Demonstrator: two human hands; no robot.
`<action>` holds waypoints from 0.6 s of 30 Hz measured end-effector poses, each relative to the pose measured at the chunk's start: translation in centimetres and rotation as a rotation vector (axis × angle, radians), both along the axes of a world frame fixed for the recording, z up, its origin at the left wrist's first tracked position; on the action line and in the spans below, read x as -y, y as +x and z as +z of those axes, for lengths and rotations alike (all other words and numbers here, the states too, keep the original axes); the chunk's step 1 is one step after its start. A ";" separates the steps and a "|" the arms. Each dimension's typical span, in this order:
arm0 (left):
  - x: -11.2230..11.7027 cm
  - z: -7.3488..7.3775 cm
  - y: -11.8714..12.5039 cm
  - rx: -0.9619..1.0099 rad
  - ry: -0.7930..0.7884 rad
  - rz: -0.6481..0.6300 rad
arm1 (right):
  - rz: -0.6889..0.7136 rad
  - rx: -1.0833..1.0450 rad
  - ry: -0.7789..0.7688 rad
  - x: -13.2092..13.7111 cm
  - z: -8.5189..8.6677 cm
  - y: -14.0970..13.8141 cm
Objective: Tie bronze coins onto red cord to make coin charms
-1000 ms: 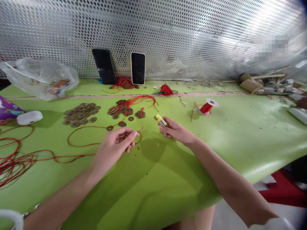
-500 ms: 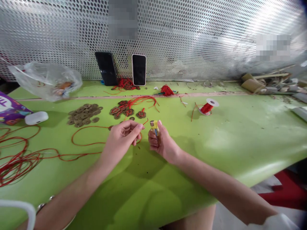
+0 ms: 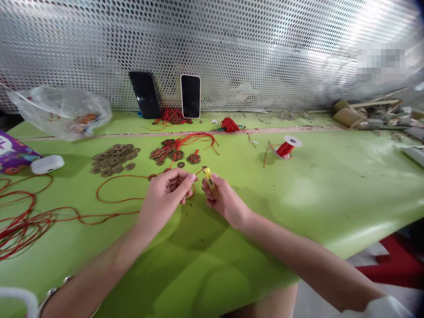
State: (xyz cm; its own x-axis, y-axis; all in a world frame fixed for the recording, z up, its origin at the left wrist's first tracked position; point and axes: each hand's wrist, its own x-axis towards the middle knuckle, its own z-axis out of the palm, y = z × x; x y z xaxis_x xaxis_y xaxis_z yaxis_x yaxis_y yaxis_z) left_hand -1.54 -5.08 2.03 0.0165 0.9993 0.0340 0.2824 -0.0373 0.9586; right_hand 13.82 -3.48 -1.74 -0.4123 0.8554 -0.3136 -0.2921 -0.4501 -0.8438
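My left hand (image 3: 170, 187) pinches a red cord (image 3: 199, 171) between thumb and fingertips, its short end sticking out to the right. Wrapped around a yellow lighter (image 3: 211, 183), my right hand (image 3: 225, 198) holds it tilted, with its top at the cord's tip. I cannot make out a flame. The rest of the cord loops across the table to a loose tangle (image 3: 29, 225) at the left. Just beyond my hands lie coins tied with red cord (image 3: 167, 152), a smaller tied coin cluster (image 3: 194, 157) and a single loose coin (image 3: 180, 164).
A pile of holed coins (image 3: 114, 160) lies left, near a white case (image 3: 48, 164) and a plastic bag (image 3: 62, 112). Two phones (image 3: 191, 96) lean against the perforated metal panel. A spool of red thread (image 3: 287, 148) stands right, a red thread bundle (image 3: 229, 125) behind.
The lighter has tilted and moved left, so its top now meets the cord's end. The right thumb has come down from the lighter's top. My left hand has barely moved.
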 end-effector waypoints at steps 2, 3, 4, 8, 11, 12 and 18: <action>0.0 -0.2 -0.2 -0.005 -0.018 0.004 | -0.022 0.011 -0.018 -0.1 0.0 0.1; 0.0 -0.4 -0.2 -0.006 -0.033 0.002 | -0.037 0.012 -0.016 -0.2 0.0 0.2; 0.1 -0.7 -0.2 -0.005 -0.050 -0.003 | -0.051 0.009 -0.010 -0.2 0.0 0.3; 0.4 -1.7 0.3 0.017 -0.126 -0.055 | -0.058 0.012 0.001 -0.1 0.1 0.6; 0.8 -2.1 1.1 0.051 -0.167 -0.103 | -0.017 0.029 0.044 0.0 0.0 0.5; 0.9 -2.2 1.3 0.059 -0.173 -0.108 | -0.004 0.029 0.065 0.1 -0.1 0.5; 1.3 -2.0 0.9 -0.153 -0.102 -0.189 | -0.028 0.113 0.162 -0.6 0.0 1.3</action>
State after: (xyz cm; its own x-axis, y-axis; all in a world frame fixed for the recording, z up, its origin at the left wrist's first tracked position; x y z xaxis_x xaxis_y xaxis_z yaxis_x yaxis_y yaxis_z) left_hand -0.66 -6.34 0.03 0.2002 0.9761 -0.0842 0.4213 -0.0082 0.9069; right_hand 15.16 -2.86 -1.73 -0.3576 0.9091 -0.2135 -0.2019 -0.2984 -0.9328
